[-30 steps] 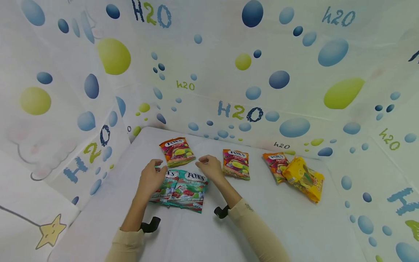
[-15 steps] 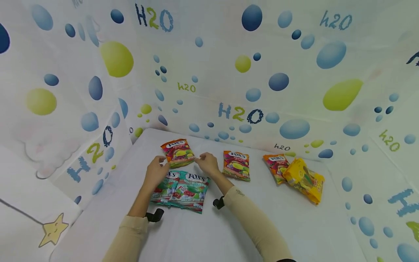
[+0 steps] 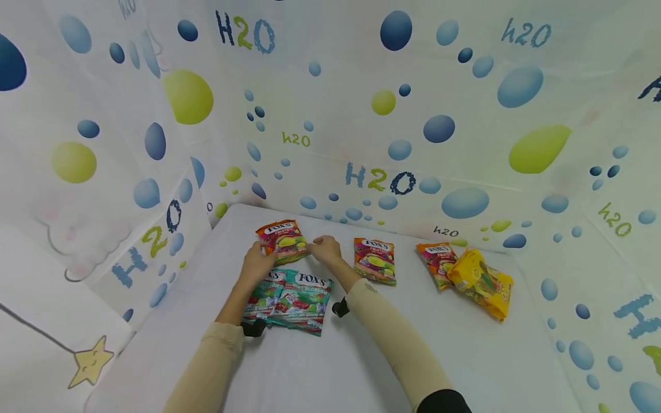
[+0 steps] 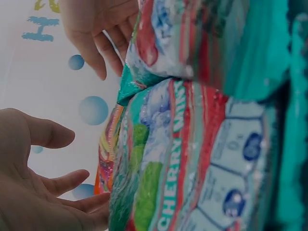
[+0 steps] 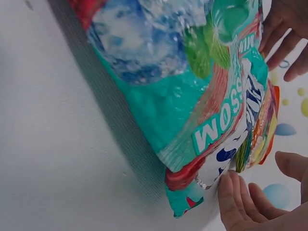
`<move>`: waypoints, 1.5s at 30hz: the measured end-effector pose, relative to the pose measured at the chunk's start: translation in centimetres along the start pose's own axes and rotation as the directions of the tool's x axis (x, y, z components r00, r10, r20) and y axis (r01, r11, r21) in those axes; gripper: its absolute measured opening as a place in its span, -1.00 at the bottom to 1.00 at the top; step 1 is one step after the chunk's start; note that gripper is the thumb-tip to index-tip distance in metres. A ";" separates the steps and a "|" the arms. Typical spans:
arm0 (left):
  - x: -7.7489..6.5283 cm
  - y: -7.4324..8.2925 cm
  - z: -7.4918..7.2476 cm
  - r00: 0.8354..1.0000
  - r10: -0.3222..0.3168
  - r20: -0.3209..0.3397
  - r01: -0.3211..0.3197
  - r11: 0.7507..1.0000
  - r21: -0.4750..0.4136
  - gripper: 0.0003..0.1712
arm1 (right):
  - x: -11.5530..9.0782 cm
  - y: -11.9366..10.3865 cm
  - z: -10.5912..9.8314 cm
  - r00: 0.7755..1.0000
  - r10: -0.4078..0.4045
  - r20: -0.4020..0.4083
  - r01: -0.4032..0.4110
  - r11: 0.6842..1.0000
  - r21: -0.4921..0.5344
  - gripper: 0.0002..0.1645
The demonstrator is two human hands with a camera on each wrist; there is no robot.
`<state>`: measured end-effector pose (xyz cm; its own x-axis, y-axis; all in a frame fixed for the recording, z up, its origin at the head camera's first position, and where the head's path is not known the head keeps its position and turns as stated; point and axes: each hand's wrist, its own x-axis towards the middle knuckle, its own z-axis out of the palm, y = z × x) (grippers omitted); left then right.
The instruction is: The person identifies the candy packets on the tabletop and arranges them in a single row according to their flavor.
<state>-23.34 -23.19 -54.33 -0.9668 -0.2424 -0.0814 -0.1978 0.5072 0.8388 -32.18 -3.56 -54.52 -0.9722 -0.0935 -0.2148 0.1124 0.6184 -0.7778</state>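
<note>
White walls [image 3: 341,103] printed with bubbles [image 3: 396,30], "H2O" lettering [image 3: 379,179] and a yellow star [image 3: 90,362] border a white tabletop [image 3: 304,373].

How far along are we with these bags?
Looks done: the teal bags lie together, side by side. In hand: the left hand and right hand flank the rear orange bag. Probably left: the middle orange bag, lying alone, and the right orange bag, overlapped by the yellow bag; neither hand is there.

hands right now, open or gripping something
Left hand: open, beside the leftmost orange bag; contact unclear.
Right hand: open, at that bag's other side; contact unclear.
</note>
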 end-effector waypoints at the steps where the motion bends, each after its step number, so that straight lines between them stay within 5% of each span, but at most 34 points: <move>1: 0.1 -0.1 0.0 1.000 -0.003 -0.004 0.003 1.000 0.001 -0.25 | 0.1 -0.2 0.2 1.000 -0.003 -0.001 0.003 1.000 -0.007 -0.46; 13: 1.1 -0.5 0.1 0.999 -0.039 0.037 0.041 0.999 -0.035 -0.23 | 0.9 -1.1 0.9 0.999 -0.043 0.014 0.044 0.999 -0.009 -0.44; 30: 1.6 -0.8 -0.3 0.996 -0.087 0.037 0.094 0.952 -0.291 -0.34 | 2.1 -0.6 1.5 0.989 0.011 0.145 -0.012 1.000 0.006 -0.47; 45: 1.7 -0.5 -0.3 0.997 -0.072 0.015 0.072 0.930 -0.361 -0.36 | 2.2 -0.4 1.5 0.996 0.012 0.084 -0.016 0.999 0.047 -0.59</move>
<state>-24.85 -24.15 -54.72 -0.9523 -0.2662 -0.1494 -0.1954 0.1557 0.9683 -34.03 -5.18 -55.54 -0.9500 -0.1519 -0.2730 0.1372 0.5821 -0.8014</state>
